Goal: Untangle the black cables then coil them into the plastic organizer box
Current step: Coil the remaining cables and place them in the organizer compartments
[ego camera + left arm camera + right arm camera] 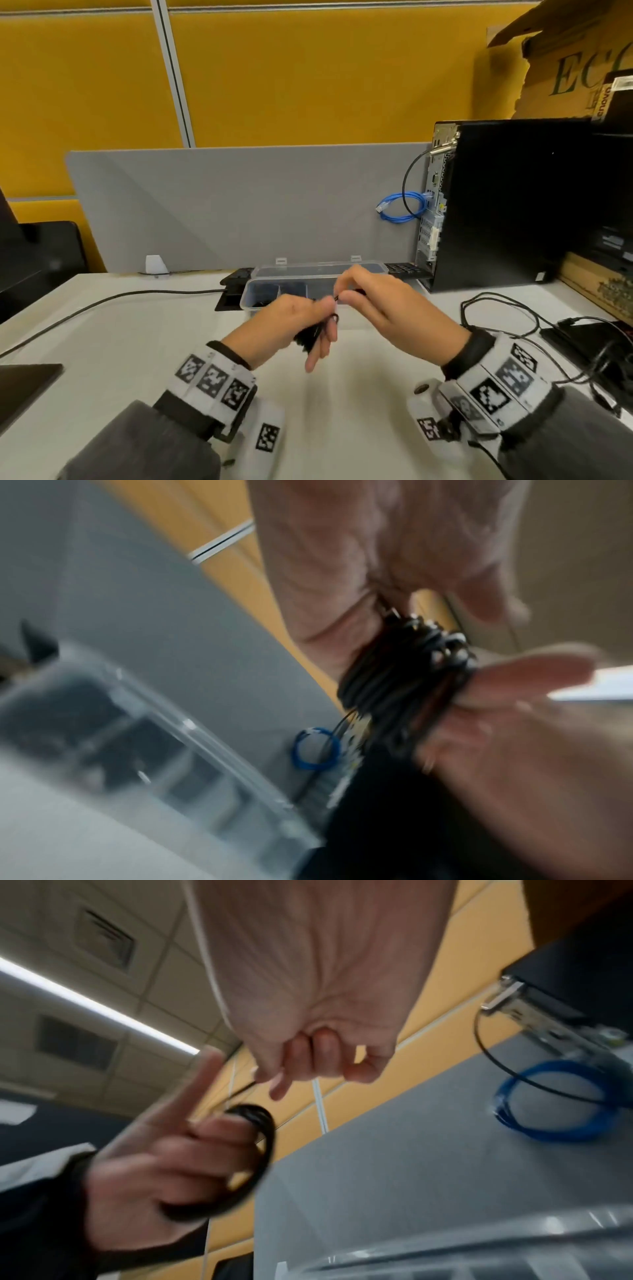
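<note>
My left hand [301, 325] is held above the white desk with a black cable [404, 674] coiled in several loops round its fingers; the coil [253, 1153] shows as a ring in the right wrist view. My right hand [356, 294] is just right of it and pinches the cable's free end [246, 1087] between thumb and fingertips. The clear plastic organizer box [251, 298] lies open right behind both hands, dark items in its compartments, lid [318, 270] tilted back. Both wrist views are blurred.
A black computer tower [507, 205] stands at the right with a blue cable coil [400, 207] beside it. Loose black cables [507, 315] lie right of my right hand. A long black cable [102, 301] crosses the desk at left. A grey divider [239, 205] backs the desk.
</note>
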`<state>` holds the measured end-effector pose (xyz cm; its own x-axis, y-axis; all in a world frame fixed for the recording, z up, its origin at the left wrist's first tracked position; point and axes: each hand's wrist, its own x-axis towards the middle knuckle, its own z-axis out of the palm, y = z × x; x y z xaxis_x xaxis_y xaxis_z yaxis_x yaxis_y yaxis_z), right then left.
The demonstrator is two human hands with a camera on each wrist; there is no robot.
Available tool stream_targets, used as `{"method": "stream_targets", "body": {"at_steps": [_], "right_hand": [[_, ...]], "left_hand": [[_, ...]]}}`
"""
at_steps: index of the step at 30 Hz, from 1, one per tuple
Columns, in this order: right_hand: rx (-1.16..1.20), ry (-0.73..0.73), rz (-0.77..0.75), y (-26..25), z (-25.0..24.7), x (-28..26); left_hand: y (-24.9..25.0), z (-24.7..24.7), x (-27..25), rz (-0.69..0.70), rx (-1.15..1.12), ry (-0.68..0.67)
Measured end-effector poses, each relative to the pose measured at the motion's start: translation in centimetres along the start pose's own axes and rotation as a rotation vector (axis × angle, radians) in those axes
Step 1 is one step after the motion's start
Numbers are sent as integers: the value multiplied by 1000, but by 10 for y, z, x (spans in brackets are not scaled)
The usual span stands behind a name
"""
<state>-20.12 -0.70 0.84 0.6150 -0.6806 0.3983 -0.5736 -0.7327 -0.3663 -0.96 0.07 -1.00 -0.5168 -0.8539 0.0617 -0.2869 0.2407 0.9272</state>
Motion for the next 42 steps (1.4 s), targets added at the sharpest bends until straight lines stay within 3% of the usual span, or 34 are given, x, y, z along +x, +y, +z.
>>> {"method": "stream_targets", "body": {"at_steps": [2, 4, 7, 10, 12, 16, 20, 22, 24, 26, 29, 36, 42], "right_hand": [[252, -75, 21, 2, 7, -2], [323, -93, -5, 1, 15, -3], [419, -23, 19, 0, 19, 1], [514, 68, 85, 1, 26, 4], [576, 137, 150, 0, 33, 5], [699, 290, 315, 12, 43, 8], [423, 372, 247, 19, 44, 6], [155, 389, 188, 27, 42, 3], [-305, 460, 128, 38, 34, -1], [-434, 534, 73, 46, 27, -1], [-38, 524, 62, 46, 29, 2], [1066, 268, 357, 27, 33, 6], [1417, 105, 473, 14, 36, 5]], "left_hand": [[5, 1, -4, 34, -171, -170], [8, 1, -6, 53, -259, -235], [9, 1, -4, 30, -188, -101], [4, 4, 2, 58, -70, 238], [-2, 6, 5, 79, -128, 405], [-9, 12, 5, 72, -496, 265], [-12, 18, 7, 103, -666, 277], [-13, 19, 8, 110, -594, 319], [-15, 19, 9, 101, -430, 334], [-16, 21, 9, 93, -355, 315], [-10, 27, 9, 92, -428, 286], [-3, 31, 12, 128, -418, 437], [-9, 35, 16, 101, -464, 542]]}}
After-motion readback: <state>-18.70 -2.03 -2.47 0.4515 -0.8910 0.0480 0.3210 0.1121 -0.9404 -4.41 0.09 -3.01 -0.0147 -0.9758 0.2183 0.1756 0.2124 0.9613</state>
